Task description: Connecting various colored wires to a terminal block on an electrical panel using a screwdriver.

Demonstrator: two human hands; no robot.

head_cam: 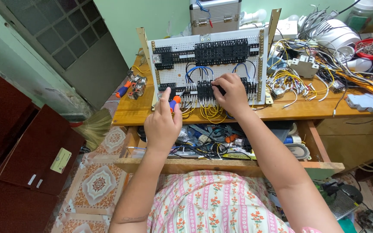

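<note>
Gripping a screwdriver (174, 102) (orange-and-blue handle, tip aimed up-right at the panel), the left hand (162, 123) curls shut; right hand (232, 92) fingers pinch black relay blocks (204, 89) on the perforated white wiring panel (208, 69).

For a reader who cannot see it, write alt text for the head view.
A person's right hand presses black terminal blocks on a white perforated wiring panel, while the left hand holds an orange-and-blue screwdriver. The panel stands on a cluttered wooden desk above an open drawer.

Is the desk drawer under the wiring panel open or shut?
Open: the drawer is pulled out toward the person, exposing tangled wires and tools inside, below the wiring panel.
</note>
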